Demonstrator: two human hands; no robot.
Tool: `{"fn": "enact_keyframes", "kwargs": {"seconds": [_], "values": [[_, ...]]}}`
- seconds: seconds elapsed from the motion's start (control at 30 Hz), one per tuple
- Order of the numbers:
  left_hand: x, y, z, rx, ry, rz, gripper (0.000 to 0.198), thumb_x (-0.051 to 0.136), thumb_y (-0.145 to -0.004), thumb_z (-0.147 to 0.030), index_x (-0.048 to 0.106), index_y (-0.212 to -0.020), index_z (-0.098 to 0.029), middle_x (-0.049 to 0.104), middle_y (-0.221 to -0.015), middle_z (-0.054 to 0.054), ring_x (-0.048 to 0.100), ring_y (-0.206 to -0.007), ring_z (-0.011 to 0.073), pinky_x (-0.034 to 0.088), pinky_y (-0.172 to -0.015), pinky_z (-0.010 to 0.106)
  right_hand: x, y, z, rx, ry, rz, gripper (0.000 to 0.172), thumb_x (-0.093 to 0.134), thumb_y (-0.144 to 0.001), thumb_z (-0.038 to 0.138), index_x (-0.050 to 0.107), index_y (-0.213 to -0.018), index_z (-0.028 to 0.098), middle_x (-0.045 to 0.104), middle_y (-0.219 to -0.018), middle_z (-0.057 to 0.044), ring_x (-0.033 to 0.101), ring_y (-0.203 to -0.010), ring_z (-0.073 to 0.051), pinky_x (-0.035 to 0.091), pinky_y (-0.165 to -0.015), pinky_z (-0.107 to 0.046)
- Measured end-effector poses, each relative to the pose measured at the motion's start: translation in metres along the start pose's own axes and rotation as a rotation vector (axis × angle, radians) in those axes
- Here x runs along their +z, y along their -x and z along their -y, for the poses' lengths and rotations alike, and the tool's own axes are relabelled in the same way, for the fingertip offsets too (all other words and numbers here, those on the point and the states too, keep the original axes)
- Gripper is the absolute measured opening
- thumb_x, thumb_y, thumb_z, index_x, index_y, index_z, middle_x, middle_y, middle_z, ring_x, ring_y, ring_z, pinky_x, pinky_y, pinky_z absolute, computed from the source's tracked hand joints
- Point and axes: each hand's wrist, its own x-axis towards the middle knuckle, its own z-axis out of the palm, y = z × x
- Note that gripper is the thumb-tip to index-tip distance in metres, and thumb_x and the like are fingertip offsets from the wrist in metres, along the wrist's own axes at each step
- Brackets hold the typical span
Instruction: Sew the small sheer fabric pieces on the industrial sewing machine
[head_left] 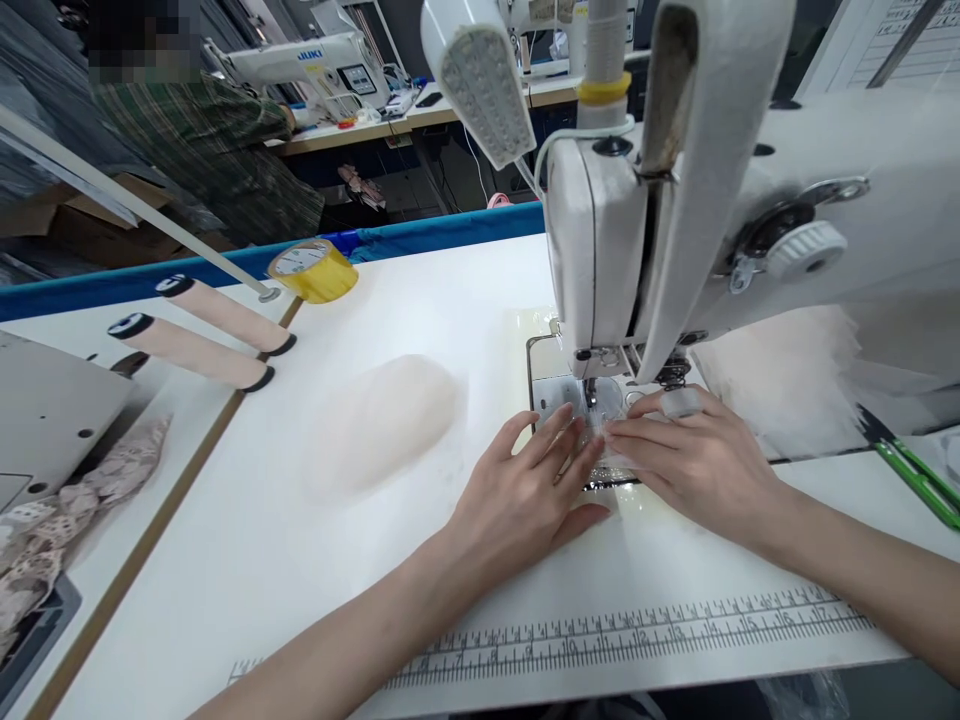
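My left hand (525,495) lies flat with fingers spread, its fingertips at the metal needle plate (551,393) of a white sewing machine (600,250). Just right of the presser foot (591,393), my right hand (701,465) has its fingers pressed together on a thin, see-through piece of sheer fabric (621,458). That fabric is mostly hidden by the fingers. A white band shows around one right finger. Left of the machine, a pale, rounded sheer piece (409,415) rests on the white table (315,560).
Pale sheer pieces (787,375) are piled under the machine arm, beside green-handled snips (911,470). Two thread cones (225,318) and yellow tape (319,270) lie at left, near lace fabric (82,510). A printed ruler (570,645) runs along the front edge. Another person (202,150) sits behind.
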Motion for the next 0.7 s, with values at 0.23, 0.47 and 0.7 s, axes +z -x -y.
{"fn": "enact_keyframes", "kwargs": {"seconds": [0.23,0.47,0.7], "values": [[0.006,-0.005,0.008,-0.005,0.000,-0.028,0.051,0.042,-0.094,-0.051,0.055,-0.127,-0.014,0.064,-0.121,0.012,0.049,-0.125,0.0261,0.034,-0.102,0.045,0.009,-0.001,-0.005,0.007,0.056,-0.015,0.014,0.058,-0.088,0.014,0.071,-0.089,0.017,0.075,-0.089,0.001,0.062,-0.072,-0.015,0.042,-0.081,-0.035],[0.010,-0.012,0.017,-0.031,0.003,-0.045,0.048,0.041,-0.094,-0.051,0.058,-0.123,-0.016,0.062,-0.124,0.011,0.050,-0.123,0.0259,0.034,-0.103,0.046,0.015,-0.002,-0.010,0.020,0.097,0.016,0.017,0.056,-0.090,0.017,0.071,-0.097,0.018,0.075,-0.086,-0.002,0.064,-0.080,-0.018,0.040,-0.083,-0.035],[0.009,-0.007,0.010,-0.009,-0.005,-0.136,0.036,0.048,-0.094,-0.039,0.061,-0.118,-0.016,0.066,-0.119,0.006,0.056,-0.116,0.0237,0.036,-0.099,0.043,0.011,-0.002,-0.005,0.044,0.064,0.030,0.024,0.056,-0.092,0.030,0.071,-0.103,0.015,0.075,-0.091,-0.002,0.064,-0.083,-0.019,0.038,-0.090,-0.037]]}}
